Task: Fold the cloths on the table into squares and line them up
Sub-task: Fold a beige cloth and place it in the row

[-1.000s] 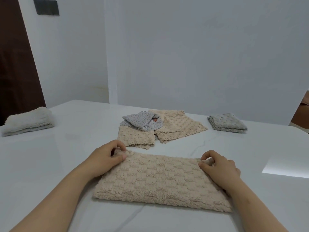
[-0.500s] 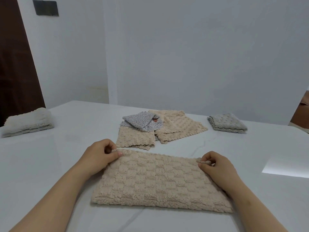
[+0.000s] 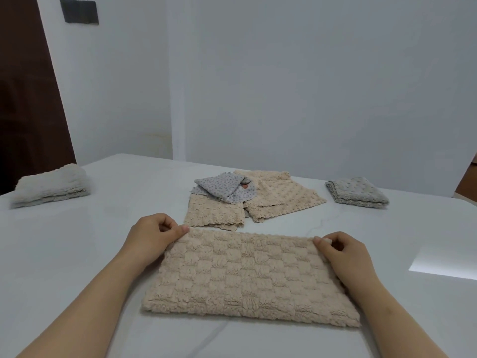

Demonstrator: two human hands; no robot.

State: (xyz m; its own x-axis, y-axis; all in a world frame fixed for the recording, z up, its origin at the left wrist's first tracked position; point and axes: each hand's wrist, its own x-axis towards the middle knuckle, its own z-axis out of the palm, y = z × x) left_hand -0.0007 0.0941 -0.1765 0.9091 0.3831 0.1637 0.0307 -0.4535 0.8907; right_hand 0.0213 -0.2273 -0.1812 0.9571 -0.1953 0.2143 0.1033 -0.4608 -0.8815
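Note:
A beige checker-textured cloth [image 3: 247,277] lies folded in a wide rectangle on the white table [image 3: 77,254] in front of me. My left hand [image 3: 152,236] pinches its far left corner. Its far right corner is pinched by my right hand [image 3: 343,254]. Behind it lies a loose pile: a beige cloth [image 3: 214,213], a second beige cloth [image 3: 281,197] and a grey dotted cloth [image 3: 224,189] on top. A folded grey cloth [image 3: 357,193] sits at the far right. A folded pale cloth [image 3: 51,186] sits at the far left.
A white wall [image 3: 309,86] rises just behind the table's far edge. A dark wooden door [image 3: 25,99] stands at the left. A bright patch of light [image 3: 444,262] falls on the table at the right.
Both hands have slid the beige cloth a little toward me and to the left, keeping their pinch on the far corners. The cloth lies flatter.

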